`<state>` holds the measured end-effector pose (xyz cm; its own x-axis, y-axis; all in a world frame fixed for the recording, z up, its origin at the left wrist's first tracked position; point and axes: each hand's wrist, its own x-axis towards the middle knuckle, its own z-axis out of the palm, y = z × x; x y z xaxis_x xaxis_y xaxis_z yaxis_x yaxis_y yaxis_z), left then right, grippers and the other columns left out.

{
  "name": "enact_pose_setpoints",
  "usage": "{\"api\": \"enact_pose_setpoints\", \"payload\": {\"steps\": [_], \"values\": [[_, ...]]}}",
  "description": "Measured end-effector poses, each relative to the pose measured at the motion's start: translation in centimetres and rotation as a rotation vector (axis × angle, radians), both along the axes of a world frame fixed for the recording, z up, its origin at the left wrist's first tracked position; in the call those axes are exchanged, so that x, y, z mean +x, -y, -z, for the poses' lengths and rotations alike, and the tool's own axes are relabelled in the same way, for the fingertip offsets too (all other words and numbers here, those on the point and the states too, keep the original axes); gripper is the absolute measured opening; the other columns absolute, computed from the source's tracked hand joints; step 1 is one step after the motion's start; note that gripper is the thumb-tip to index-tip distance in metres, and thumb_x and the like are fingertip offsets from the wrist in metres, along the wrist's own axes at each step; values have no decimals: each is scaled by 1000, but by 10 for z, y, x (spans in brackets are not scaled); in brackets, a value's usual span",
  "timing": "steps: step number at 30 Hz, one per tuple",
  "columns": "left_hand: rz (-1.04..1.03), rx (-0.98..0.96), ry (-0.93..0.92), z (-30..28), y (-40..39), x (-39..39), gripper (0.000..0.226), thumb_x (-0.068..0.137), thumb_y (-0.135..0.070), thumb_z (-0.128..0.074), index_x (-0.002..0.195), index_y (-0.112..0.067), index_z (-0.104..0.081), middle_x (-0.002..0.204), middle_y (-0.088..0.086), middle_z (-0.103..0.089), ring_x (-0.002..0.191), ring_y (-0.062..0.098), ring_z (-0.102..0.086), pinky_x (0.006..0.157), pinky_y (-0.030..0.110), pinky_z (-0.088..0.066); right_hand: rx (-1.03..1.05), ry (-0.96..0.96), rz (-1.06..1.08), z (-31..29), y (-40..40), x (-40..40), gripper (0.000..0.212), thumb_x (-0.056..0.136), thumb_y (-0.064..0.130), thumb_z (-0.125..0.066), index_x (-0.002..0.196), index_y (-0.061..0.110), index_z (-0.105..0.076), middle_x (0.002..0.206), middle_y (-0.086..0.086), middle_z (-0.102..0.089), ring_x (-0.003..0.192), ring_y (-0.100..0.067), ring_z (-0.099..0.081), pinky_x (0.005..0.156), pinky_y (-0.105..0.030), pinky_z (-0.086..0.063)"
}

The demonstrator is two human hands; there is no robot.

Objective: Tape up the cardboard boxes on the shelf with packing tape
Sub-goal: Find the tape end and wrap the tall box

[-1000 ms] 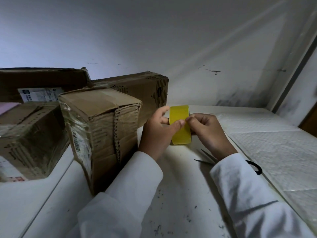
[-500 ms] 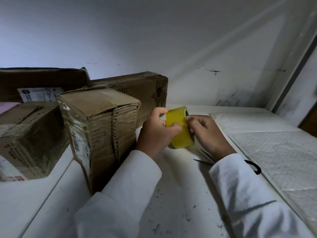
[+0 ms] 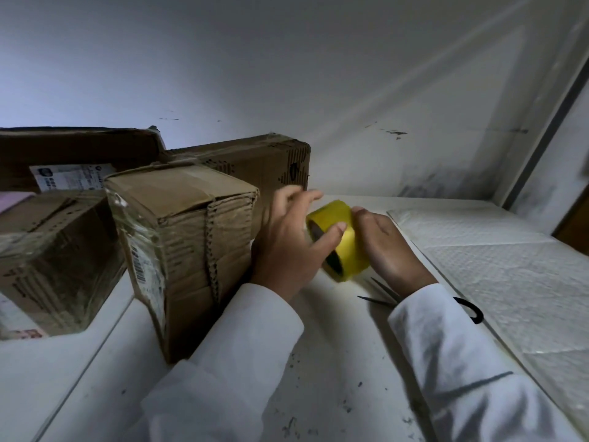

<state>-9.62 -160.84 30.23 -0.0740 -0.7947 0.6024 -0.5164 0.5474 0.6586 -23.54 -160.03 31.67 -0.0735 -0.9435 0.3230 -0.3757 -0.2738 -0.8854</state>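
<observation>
Yellow tape roll (image 3: 345,247) gripped between left hand (image 3: 287,247) and right hand (image 3: 387,250), left thumb across its face. Nearest cardboard box (image 3: 185,247) just left of the fingers; scissors (image 3: 382,296) below the right fingers on the white shelf (image 3: 334,362).

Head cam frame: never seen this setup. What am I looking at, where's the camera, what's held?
There is no machine here: a person in white sleeves works with two bare hands. The single camera sits on the person's head and looks forward and down, so the arms enter from the bottom edge.

Both hands hold a yellow tape roll just above the white shelf. The left hand has its thumb across the roll's open side, its fingers blurred behind; the right hand cups the far side.

On the shelf, a tall cardboard box stands beside the left arm, with more boxes further left and behind. Scissors lie under the right wrist, partly hidden. White padded sheets lie to the right.
</observation>
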Motion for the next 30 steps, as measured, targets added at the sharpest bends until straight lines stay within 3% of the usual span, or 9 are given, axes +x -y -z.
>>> {"api": "enact_pose_setpoints", "payload": {"steps": [2, 4, 7, 11, 14, 18, 22, 25, 30], "values": [[161, -46, 119, 0, 0, 1, 63, 78, -57, -42, 131, -25, -55, 137, -5, -47, 123, 14, -45, 97, 33, -42, 9, 19, 24, -1, 0, -4, 35, 99, 26, -39, 67, 14, -48, 56, 1, -42, 53, -9, -40, 52, -23, -33], [263, -60, 169, 1, -2, 1, 62, 80, -56, -47, 134, -26, -54, 137, -7, -50, 124, 13, -47, 98, 36, -45, 28, 95, 49, -2, 2, -11, 33, 96, 30, -46, 68, 12, -52, 58, -6, -42, 56, -15, -43, 56, -26, -34], [268, -152, 140, 3, -2, 1, 54, 77, -52, -57, 123, -23, -64, 126, -6, -60, 113, 14, -55, 90, 33, -50, 43, 205, 81, -4, 1, -20, 40, 90, 41, -54, 64, 11, -53, 60, -13, -44, 57, -21, -45, 60, -31, -37], [236, -272, 132, 2, 0, 1, 48, 72, -53, -63, 104, -17, -69, 107, -2, -62, 95, 12, -56, 73, 22, -48, 52, 187, 76, -8, 0, -21, 47, 94, 44, -47, 59, 16, -62, 58, -5, -58, 59, -17, -55, 65, -29, -43], [223, -244, 107, 1, 0, 2, 47, 66, -57, -66, 95, -19, -65, 103, -8, -55, 90, 5, -49, 70, 15, -42, 41, 164, 61, -10, -2, -20, 47, 95, 42, -45, 59, 15, -60, 57, -2, -56, 56, -12, -53, 62, -27, -42], [250, -227, 80, 1, 1, 2, 44, 67, -56, -65, 89, -18, -62, 97, -12, -52, 88, 7, -49, 69, 24, -45, 41, 151, 78, -10, -3, -19, 47, 95, 43, -44, 60, 16, -59, 56, 0, -55, 52, -7, -52, 60, -26, -41], [258, -186, 83, 0, -1, 1, 42, 70, -58, -60, 89, -21, -58, 95, -14, -49, 84, 2, -45, 66, 14, -41, 49, 143, 82, -10, -5, -18, 47, 94, 43, -44, 59, 16, -58, 56, 0, -55, 50, -6, -52, 59, -26, -41], [252, -167, 87, 2, -1, -1, 39, 69, -60, -58, 87, -26, -49, 93, -14, -46, 84, 5, -46, 66, 17, -42, 44, 129, 83, -12, -7, -18, 46, 95, 42, -44, 61, 14, -57, 60, -3, -54, 50, -6, -51, 57, -24, -41], [187, -78, 50, 6, -2, 2, 51, 60, -70, -58, 94, -33, -49, 88, -26, -44, 76, -2, -46, 59, 7, -36, 38, 125, 91, -11, -7, -18, 45, 95, 41, -44, 62, 14, -57, 60, -3, -54, 53, -8, -52, 60, -26, -42]]}}
